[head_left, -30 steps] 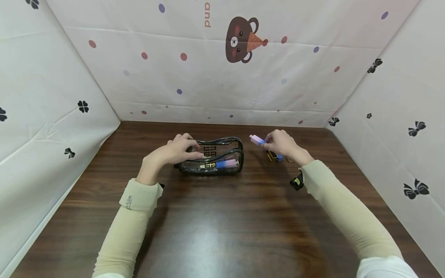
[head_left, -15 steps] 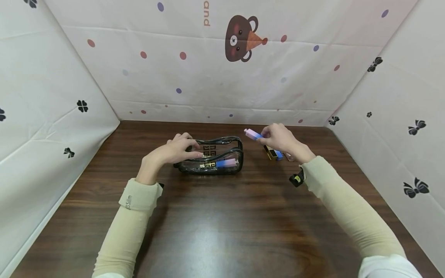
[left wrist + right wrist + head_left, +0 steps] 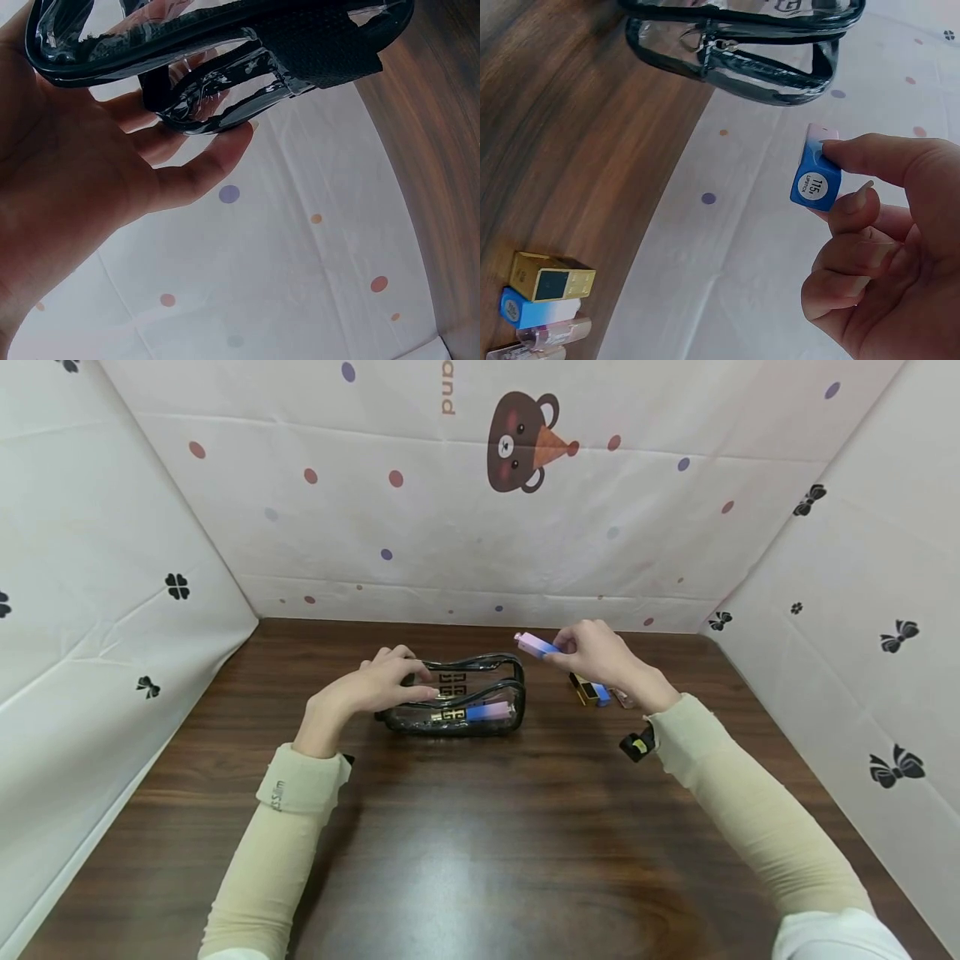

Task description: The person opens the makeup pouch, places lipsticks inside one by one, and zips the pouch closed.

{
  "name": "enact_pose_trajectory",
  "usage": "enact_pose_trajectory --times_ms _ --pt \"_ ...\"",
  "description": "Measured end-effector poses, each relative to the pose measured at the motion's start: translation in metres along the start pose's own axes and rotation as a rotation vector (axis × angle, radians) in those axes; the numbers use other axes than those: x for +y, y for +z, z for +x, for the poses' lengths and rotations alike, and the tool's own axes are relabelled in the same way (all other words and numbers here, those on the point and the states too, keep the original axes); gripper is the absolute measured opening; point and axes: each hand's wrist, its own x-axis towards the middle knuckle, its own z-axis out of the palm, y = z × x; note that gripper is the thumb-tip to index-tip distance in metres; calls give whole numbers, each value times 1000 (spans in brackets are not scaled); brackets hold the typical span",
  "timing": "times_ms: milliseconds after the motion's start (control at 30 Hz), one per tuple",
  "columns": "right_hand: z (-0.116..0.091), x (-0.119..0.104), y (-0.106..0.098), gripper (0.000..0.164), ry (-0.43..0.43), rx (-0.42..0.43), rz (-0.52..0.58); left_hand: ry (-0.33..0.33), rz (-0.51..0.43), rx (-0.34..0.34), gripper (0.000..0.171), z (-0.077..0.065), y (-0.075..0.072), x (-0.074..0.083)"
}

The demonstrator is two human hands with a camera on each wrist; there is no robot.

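My left hand [image 3: 375,687] grips the left end of a clear cosmetic pouch with black trim [image 3: 519,693], fingers curled at its open top edge. The pouch lies on the table, and a blue-and-pink lipstick [image 3: 487,712] shows through its clear front. Right of the pouch and above the table, my right hand [image 3: 600,656] pinches another lipstick [image 3: 536,645] between thumb and fingers. Its pink end points left toward the pouch. In the right wrist view this lipstick [image 3: 815,169] shows a round "LIPSTICK" label on its blue base.
Below my right hand lie a gold-and-black lipstick [image 3: 584,690] and a blue one [image 3: 601,695]. Beside them, in the right wrist view, are clear tubes [image 3: 555,332]. White printed sheets [image 3: 480,527] wall the brown table [image 3: 480,827] at the back and sides.
My right hand has moved left and slightly away with the lipstick, nearer the pouch, uncovering more of the items on the table. My left hand and the pouch have stayed in place.
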Motion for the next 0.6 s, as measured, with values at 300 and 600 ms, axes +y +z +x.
enact_pose_trajectory --times_ms 300,600 --pt "0 -14 -5 28 -45 8 33 -6 -1 -9 45 0 0 0" --pt "1 -26 -8 26 -92 6 57 5 1 -1 44 0 0 0"
